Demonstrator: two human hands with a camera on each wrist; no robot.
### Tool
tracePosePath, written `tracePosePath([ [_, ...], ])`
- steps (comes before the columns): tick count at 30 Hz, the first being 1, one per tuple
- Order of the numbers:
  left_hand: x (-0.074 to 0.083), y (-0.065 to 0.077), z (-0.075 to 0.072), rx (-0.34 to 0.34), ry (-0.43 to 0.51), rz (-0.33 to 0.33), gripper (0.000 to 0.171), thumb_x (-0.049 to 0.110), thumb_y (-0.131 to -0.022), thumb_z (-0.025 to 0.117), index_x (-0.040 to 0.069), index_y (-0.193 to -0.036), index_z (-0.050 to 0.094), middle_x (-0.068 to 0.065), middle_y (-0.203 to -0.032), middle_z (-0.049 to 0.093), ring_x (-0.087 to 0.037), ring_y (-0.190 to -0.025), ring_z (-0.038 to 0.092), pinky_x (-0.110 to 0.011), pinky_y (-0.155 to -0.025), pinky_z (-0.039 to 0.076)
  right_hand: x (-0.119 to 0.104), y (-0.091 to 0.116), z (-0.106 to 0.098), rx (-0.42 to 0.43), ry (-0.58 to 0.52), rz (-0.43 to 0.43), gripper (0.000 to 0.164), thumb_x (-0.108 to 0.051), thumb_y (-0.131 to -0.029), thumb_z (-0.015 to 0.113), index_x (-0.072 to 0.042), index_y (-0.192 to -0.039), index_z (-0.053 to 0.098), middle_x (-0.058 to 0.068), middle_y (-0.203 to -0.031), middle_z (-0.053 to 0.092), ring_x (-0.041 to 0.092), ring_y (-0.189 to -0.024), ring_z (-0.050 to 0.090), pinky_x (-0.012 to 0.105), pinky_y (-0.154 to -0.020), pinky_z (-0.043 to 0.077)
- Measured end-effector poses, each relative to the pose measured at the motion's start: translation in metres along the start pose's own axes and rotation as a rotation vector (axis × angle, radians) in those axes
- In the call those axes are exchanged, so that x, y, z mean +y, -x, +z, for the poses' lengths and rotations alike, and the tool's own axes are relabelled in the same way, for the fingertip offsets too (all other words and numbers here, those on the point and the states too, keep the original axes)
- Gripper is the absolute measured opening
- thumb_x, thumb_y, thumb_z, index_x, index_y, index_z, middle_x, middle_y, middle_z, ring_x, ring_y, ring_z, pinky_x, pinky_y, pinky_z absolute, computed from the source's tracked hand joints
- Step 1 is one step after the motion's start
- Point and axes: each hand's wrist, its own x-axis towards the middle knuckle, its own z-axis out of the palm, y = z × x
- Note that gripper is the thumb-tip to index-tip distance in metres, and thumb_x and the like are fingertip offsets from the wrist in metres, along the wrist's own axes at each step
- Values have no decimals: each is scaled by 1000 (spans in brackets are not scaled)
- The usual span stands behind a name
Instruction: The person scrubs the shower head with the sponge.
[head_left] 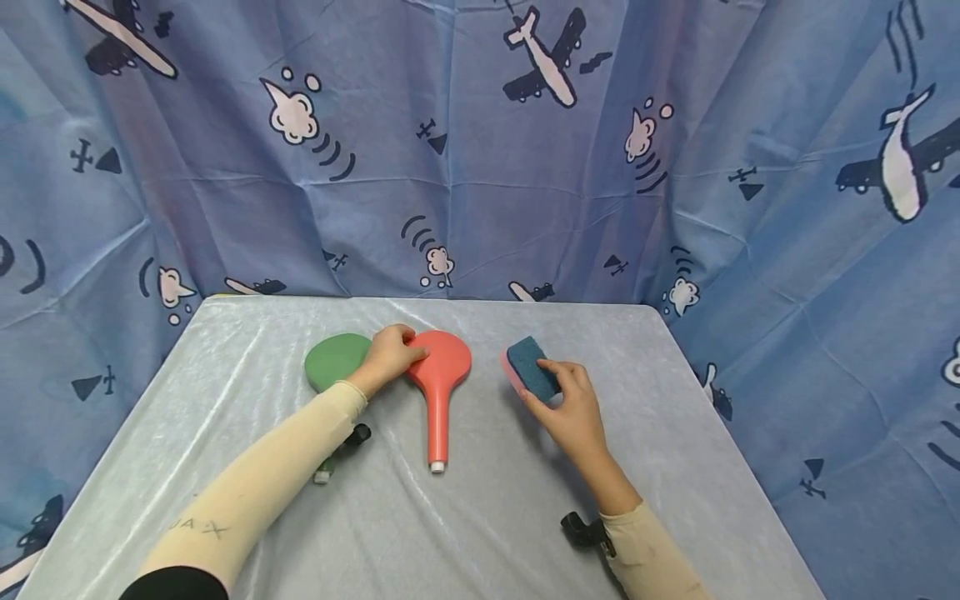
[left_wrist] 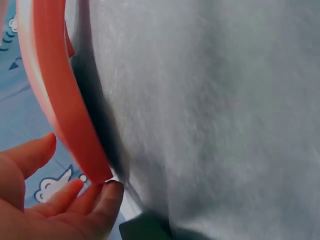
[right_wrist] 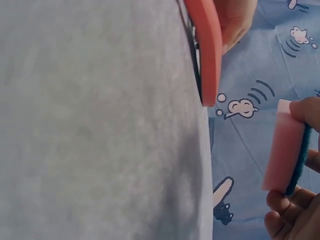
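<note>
My left hand [head_left: 392,354] pinches the left rim of a red paddle [head_left: 447,358], thumb over its face and fingertips at the edge. In the left wrist view the thumb overlaps the red paddle [left_wrist: 60,95] and the other fingertips meet its rim. The paddle's handle points toward me, with a white tip. My right hand [head_left: 576,408] holds a scouring sponge [head_left: 534,367] between thumb and fingers, to the right of the paddle. Pink foam and a dark teal pad show on the sponge [right_wrist: 284,150] in the right wrist view.
A green paddle [head_left: 333,357] lies at the left, its handle partly hidden behind my left forearm. The table [head_left: 510,525] has a pale grey cloth. A blue curtain [head_left: 480,167] printed with planes hangs behind the table's far edge and along its sides.
</note>
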Motion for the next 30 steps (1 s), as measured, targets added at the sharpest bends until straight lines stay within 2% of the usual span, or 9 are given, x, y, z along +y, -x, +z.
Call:
tracePosePath([
  [9,-1,7,-13,-43,33,70,49,18,-91,74,-6,-131,62,-21,-129,67,-35,-121,62,-47,-106,49,11,0,6,-75,108,4,63,-46,-85,82,-16,-137,63,14,-132,57,34,-122,56,53,-102,49],
  [13,0,15,-22,-48,24,132,48,18,-92,73,-5,-132,62,-21,-130,66,-37,-124,60,-49,-105,49,14,-1,8,-103,142,8,64,-47,-85,82,-15,-138,62,16,-133,58,37,-122,55,55,-102,46],
  [21,-5,42,-46,-48,11,192,44,18,-92,75,-1,-130,65,-19,-129,68,-38,-122,63,-50,-102,52,18,-1,11,-176,202,30,64,-44,-85,82,-14,-138,62,18,-137,57,40,-125,53,58,-103,43],
  [30,-30,84,-85,-26,-11,220,43,17,-93,75,-1,-131,64,-20,-131,67,-41,-122,62,-53,-101,53,21,1,14,-235,230,56,68,-41,-83,85,-14,-140,61,19,-138,56,39,-124,53,58,-102,42],
])
